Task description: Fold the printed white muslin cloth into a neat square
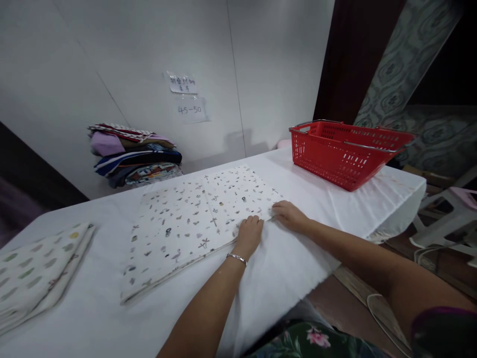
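Observation:
A white cloth [194, 223] with a small print of palm trees, birds and other little figures lies folded flat on the table, its layers showing along the near edge. My left hand [249, 232], with a bracelet at the wrist, is closed on that near edge towards its right end. Just right of it, my right hand [289, 215] has its fingers curled on the cloth's right near corner. A short stretch of edge shows between the two hands. The fingertips of both hands are partly hidden against the fabric.
Another folded cloth [40, 273] with a leaf-like print lies at the left. Behind it, a stack of folded fabrics [137, 155] stands by the wall. A red plastic basket [335, 156] with metal handles sits at the back right. A white stool [447, 216] stands beyond the table.

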The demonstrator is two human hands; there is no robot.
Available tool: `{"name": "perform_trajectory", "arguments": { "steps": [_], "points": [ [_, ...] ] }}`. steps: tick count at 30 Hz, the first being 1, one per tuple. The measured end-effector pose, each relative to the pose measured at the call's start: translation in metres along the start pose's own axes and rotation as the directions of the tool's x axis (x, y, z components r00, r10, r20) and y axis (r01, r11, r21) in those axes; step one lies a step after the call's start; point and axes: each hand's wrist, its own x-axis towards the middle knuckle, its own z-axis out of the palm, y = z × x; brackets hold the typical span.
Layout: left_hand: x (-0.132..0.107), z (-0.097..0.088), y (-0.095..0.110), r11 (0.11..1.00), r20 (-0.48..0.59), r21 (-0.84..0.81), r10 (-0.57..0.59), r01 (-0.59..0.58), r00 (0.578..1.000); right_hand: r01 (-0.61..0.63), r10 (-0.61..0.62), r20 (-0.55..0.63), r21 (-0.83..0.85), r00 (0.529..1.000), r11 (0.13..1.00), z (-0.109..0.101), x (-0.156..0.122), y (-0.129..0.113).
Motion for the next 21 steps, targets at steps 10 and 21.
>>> {"name": "perform_trajectory", "arguments": {
  "steps": [10,21],
  "points": [
    [-0.002,0.003,0.0,1.0,-0.038,-0.001,0.001,-0.001,0.999,-0.664,0.746,0.24,-0.345,0.621,0.663,-0.032,0.009,0.04],
    [0.0,0.006,-0.002,0.999,-0.037,-0.032,-0.018,0.017,0.999,-0.747,0.836,0.316,-0.381,0.449,0.546,-0.028,0.036,0.048]
  ]
}}
